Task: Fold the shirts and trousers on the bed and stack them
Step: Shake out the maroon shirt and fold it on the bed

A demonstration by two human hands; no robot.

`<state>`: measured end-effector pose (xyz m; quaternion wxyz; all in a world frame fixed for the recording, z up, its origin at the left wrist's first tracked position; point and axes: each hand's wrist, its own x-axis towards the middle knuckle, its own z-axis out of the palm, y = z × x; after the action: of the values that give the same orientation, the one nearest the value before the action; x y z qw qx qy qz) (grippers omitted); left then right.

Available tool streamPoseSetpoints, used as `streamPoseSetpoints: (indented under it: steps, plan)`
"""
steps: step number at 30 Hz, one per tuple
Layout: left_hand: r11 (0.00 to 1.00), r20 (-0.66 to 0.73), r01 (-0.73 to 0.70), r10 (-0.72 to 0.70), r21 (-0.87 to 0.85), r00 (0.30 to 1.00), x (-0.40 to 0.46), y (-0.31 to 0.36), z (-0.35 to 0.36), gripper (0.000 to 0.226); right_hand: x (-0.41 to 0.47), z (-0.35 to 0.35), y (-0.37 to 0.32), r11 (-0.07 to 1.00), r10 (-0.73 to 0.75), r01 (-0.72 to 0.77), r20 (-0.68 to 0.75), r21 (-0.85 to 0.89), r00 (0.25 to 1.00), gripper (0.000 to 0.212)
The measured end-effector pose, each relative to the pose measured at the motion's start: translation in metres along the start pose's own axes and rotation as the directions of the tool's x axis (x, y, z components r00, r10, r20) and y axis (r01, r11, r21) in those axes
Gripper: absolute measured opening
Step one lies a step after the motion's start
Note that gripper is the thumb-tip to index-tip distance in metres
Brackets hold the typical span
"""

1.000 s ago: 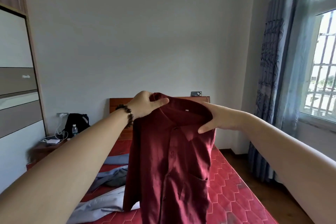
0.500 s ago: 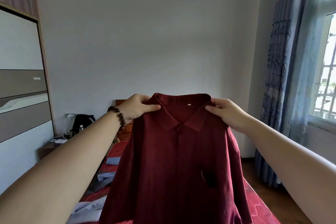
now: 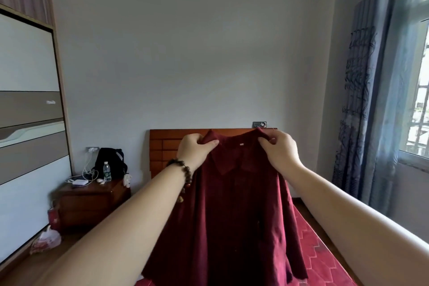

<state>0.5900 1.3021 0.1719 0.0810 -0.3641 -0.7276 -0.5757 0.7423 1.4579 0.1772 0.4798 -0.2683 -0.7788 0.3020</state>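
Bed (image 3: 325,260): red patterned cover showed at lower right, wooden headboard (image 3: 167,146) behind.
Shirt (image 3: 232,216): dark red, held up above the bed, hanging open with collar on top, front toward the camera.
Nightstand (image 3: 90,202): left of the bed, carrying a black bag (image 3: 109,160) and a bottle (image 3: 106,171).
Left hand (image 3: 193,151): fingers curled, pinching the shirt's left shoulder beside the collar; bead bracelet (image 3: 183,169) on the wrist.
Right hand (image 3: 279,148): fingers curled, pinching the right shoulder.
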Motion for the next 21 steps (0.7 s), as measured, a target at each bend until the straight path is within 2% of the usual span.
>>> streamPoseSetpoints:
  steps: [3,6,8,11,13,15,18,21]
  plan:
    - [0.995,-0.005,-0.009,0.008,-0.104,1.000,-0.011,0.014,0.019,0.033,-0.014,0.015,-0.010,0.987,0.008,-0.015,0.045,0.159,0.999,0.015]
    - [0.988,0.058,-0.024,0.034,-0.153,0.998,-0.019,0.025,0.034,0.023,-0.025,0.027,-0.019,0.971,0.003,-0.035,0.133,0.235,0.991,0.009]
    - [0.984,0.123,-0.022,0.045,-0.178,0.991,-0.022,0.027,0.039,0.023,-0.030,0.030,-0.021,0.944,0.038,-0.099,0.194,0.315,0.980,0.008]
    - [0.952,0.245,0.073,0.002,-0.299,0.970,-0.023,0.024,0.041,0.035,-0.036,0.025,-0.024,0.874,0.054,-0.189,0.296,0.449,0.954,0.012]
    - [0.909,0.313,0.154,-0.027,-0.387,0.949,-0.028,0.024,0.041,0.054,-0.039,0.021,-0.025,0.822,0.031,-0.243,0.387,0.515,0.922,0.011]
    - [0.898,0.358,0.151,0.008,-0.414,0.934,-0.032,0.022,0.042,0.061,-0.040,0.017,-0.026,0.805,0.004,-0.272,0.454,0.527,0.891,0.019]
    - [0.887,0.384,0.138,0.047,-0.441,0.922,-0.031,0.015,0.039,0.043,-0.038,0.006,-0.027,0.844,-0.022,-0.242,0.483,0.478,0.875,0.038]
    - [0.885,0.386,0.132,0.057,-0.446,0.921,-0.026,0.013,0.036,0.025,-0.033,-0.001,-0.026,0.945,-0.093,-0.043,0.394,0.324,0.914,0.035]
